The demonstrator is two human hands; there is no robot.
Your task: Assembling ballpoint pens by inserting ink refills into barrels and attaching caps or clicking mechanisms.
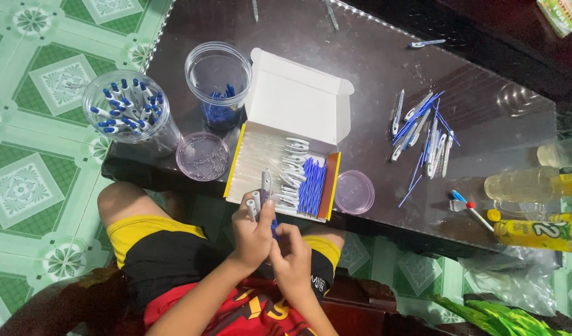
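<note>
The left hand (251, 233) closes its grip on several white plastic pen barrels (256, 202), upright just over the bench (373, 81) edge. The right hand (292, 252) pinches a thin blue refill (274, 229) beside them. In front lies an open white cardboard box (292, 134) with yellow sides, holding clear barrels and blue refills. Two clear round jars (218, 78) stand left on the dark glossy top.
</note>
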